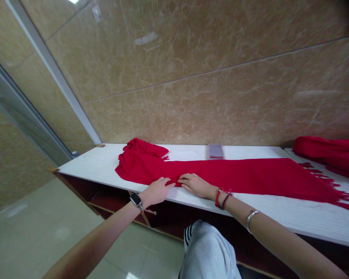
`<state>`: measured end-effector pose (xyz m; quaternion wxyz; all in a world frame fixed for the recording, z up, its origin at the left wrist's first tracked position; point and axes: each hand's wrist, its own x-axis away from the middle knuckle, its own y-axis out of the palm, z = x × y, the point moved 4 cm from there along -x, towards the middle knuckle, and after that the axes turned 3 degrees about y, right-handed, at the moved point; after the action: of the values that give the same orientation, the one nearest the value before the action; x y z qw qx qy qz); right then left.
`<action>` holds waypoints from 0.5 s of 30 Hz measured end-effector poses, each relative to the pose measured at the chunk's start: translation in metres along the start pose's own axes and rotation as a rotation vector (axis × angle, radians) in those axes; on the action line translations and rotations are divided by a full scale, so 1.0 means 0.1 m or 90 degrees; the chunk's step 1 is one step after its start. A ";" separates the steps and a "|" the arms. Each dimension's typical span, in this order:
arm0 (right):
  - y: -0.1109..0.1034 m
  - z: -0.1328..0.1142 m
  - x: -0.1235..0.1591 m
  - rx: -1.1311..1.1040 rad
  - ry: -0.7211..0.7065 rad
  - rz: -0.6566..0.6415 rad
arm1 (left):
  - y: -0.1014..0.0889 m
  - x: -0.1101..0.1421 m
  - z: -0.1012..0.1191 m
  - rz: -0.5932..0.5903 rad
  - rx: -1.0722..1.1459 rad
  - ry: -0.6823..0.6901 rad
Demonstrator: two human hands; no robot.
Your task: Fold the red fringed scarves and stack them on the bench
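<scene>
I'm likely smoothing the red scarf (pixel 235 176): left hand (pixel 157 190) and right hand (pixel 197 186) just apart at its near edge, pinch unclear; next probably needs the bunched end (pixel 141 164) straightened.

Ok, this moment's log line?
left hand: at red fringed cloth scarf; right hand: on scarf; scarf: bunched left, flat right; support: long white cabinet top

Head view, forward and down

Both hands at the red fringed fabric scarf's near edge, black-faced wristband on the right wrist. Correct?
Wrong wrist: head view shows the black-faced wristband on the left. Left hand and right hand at the red scarf's near edge: correct.
</scene>
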<state>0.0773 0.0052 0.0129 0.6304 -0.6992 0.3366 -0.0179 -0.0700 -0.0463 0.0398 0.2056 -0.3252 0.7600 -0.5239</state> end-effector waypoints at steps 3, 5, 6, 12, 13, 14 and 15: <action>-0.03 0.03 -0.07 -0.004 0.016 -0.003 | 0.01 0.03 0.00 0.000 0.026 -0.044; -0.04 -0.01 -0.13 -0.038 -0.016 -0.017 | 0.03 0.04 0.00 -0.001 0.041 -0.059; -0.04 -0.04 -0.17 -0.061 -0.036 -0.033 | 0.04 0.05 0.00 0.000 0.045 -0.059; 0.05 0.05 -0.39 -0.017 -0.009 -0.106 | 0.00 0.02 -0.01 -0.011 0.054 -0.051; 0.06 0.09 -0.41 0.006 0.011 -0.110 | -0.01 0.01 -0.01 -0.018 0.055 -0.046; 0.06 0.13 -0.42 0.026 0.030 -0.113 | -0.02 0.00 -0.01 -0.022 0.056 -0.042; 0.05 0.17 -0.43 0.041 0.048 -0.114 | -0.02 0.00 -0.02 -0.022 0.059 -0.040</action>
<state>0.0489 0.0411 0.0223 0.6351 -0.7050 0.2953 -0.1111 -0.0704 -0.0456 0.0425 0.2349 -0.3444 0.7223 -0.5519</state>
